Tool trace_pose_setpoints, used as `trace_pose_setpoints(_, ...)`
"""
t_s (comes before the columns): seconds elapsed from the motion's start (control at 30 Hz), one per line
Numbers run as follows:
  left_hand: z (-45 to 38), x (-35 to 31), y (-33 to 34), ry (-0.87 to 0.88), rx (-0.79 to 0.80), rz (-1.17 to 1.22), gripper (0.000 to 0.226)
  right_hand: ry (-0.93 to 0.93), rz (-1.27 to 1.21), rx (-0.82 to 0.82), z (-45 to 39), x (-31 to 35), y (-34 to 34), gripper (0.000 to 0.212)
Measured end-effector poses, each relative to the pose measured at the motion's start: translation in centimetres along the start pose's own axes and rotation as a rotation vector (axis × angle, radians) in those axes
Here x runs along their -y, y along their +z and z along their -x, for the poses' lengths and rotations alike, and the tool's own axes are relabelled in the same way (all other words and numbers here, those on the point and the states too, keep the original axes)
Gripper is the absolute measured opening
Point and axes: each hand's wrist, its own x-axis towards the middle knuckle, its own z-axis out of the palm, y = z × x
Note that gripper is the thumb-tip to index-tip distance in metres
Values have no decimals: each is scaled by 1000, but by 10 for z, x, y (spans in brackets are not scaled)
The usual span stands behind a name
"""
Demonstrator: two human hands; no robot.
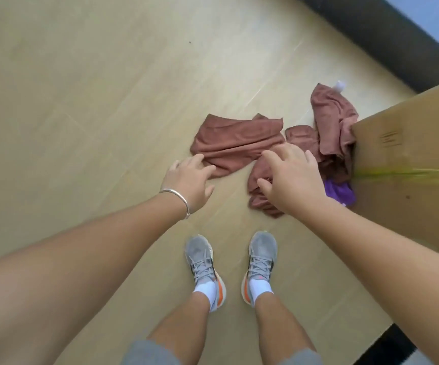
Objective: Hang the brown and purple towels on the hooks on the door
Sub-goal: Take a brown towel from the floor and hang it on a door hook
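Plainly the brown towels [239, 143] are soft, light; both hands, left [189, 180] and right [292, 177], hover spread and holding nothing; bunch an edge.

lighting: bright, even, diffuse; pale sheen across the floor [94, 75] at centre top. shadows: faint, soft-edged. glare: none harsh. blur: mild motion smear overall, strongest on the cardboard box [410, 159] at right. distortion: wide-angle stretch at edges; forearms swell toward the lower corners.
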Motion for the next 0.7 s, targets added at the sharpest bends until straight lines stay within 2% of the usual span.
trace_pose_setpoints(0.1,-44,2,76,6,12,12,50,-45,61,44,-40,-19,83,58)
trace_pose_setpoints(0.33,-149,21,188,-6,-156,40,49,-45,120,-3,-130,-52,224,58)
trace_pose_setpoints(0.53,-230,48,223,26,-299,101,53,-23,157,-233,-221,-85,252,63)
trace_pose_setpoints(0.6,-249,50,222,41,-369,96,57,11,179,-325,-244,-99,246,61)
trace_pose_setpoints(0.7,-279,46,211,40,-492,109,51,74,191,-391,-273,-122,231,53)
